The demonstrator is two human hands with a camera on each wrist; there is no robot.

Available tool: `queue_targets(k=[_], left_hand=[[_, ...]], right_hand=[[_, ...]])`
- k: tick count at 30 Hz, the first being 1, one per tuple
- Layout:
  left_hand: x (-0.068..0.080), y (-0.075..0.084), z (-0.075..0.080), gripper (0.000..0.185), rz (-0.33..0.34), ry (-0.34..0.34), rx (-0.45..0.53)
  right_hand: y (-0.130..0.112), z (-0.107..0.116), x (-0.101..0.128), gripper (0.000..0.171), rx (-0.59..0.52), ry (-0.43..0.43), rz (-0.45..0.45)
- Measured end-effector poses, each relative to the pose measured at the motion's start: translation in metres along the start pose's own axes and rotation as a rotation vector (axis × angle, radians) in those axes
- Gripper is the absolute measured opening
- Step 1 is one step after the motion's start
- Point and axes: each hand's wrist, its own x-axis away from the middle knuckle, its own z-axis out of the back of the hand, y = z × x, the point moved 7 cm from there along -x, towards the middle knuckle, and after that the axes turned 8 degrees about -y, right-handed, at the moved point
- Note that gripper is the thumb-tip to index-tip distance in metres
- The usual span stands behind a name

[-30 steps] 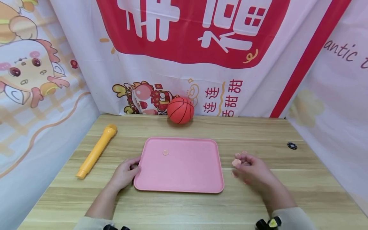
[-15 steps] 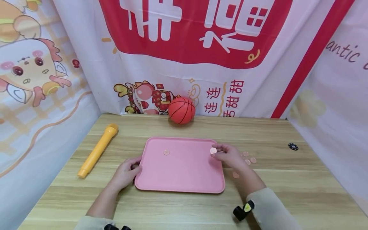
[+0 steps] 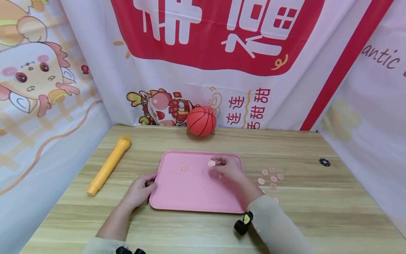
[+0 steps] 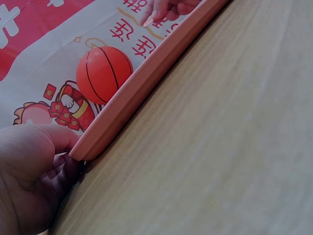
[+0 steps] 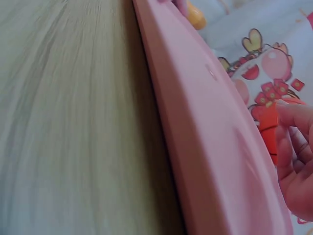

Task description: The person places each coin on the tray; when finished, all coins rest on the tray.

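Two hands at work; my right hand [image 3: 229,168] is over the far half of the tray [image 3: 196,194], thumb and fingertips pinched on a token [image 3: 211,163], the other fingers curled; whether that token touches the tray floor I cannot tell; my left hand [image 3: 138,191] is at the tray's near-left corner, fingers curled against the rim, thumb on top of it in the left wrist view; one token [image 3: 184,168] lies flat on the tray, left of the held one, apart from it; several loose tokens [image 3: 270,177] lie on the table [image 3: 317,211] just right of the tray; tray floor nearer me is bare; ball [image 3: 201,121] stands beyond the far rim, against the backdrop; yellow stick [image 3: 109,165] lies well left; a black disc [image 3: 324,162] far right.
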Motion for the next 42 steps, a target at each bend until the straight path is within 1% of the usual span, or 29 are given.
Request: queue_targets(k=[4, 9, 12, 16, 19, 26, 28, 33, 42], left_hand=[[0.000, -0.001, -0.001, 0.044, 0.003, -0.005, 0.006], [0.001, 0.001, -0.001, 0.044, 0.008, -0.004, -0.010], [0.001, 0.002, -0.001, 0.044, 0.008, -0.006, -0.015], [0.001, 0.002, -0.002, 0.044, 0.009, -0.005, -0.011], [0.001, 0.002, -0.001, 0.044, 0.008, -0.002, -0.011], [0.000, 0.001, 0.000, 0.044, 0.010, 0.000, -0.014], [0.000, 0.000, 0.000, 0.045, 0.011, -0.003, -0.014], [0.000, 0.000, 0.000, 0.044, 0.008, -0.003, -0.013], [0.001, 0.000, 0.000, 0.044, 0.017, -0.011, -0.011]], right_hand=[[0.004, -0.016, -0.012, 0.038, -0.006, 0.019, -0.075], [0.005, -0.037, -0.024, 0.036, -0.039, 0.005, -0.109], [0.004, -0.046, -0.030, 0.034, -0.008, -0.004, -0.120], [0.002, -0.054, -0.035, 0.031, 0.055, 0.008, -0.122], [0.001, -0.057, -0.037, 0.030, 0.089, 0.006, -0.130], [-0.003, -0.060, -0.038, 0.027, 0.214, -0.010, -0.131], [-0.003, -0.061, -0.038, 0.026, 0.235, -0.015, -0.146], [-0.006, -0.062, -0.037, 0.027, 0.270, -0.029, -0.170], [-0.008, -0.063, -0.035, 0.029, 0.293, -0.040, -0.170]])
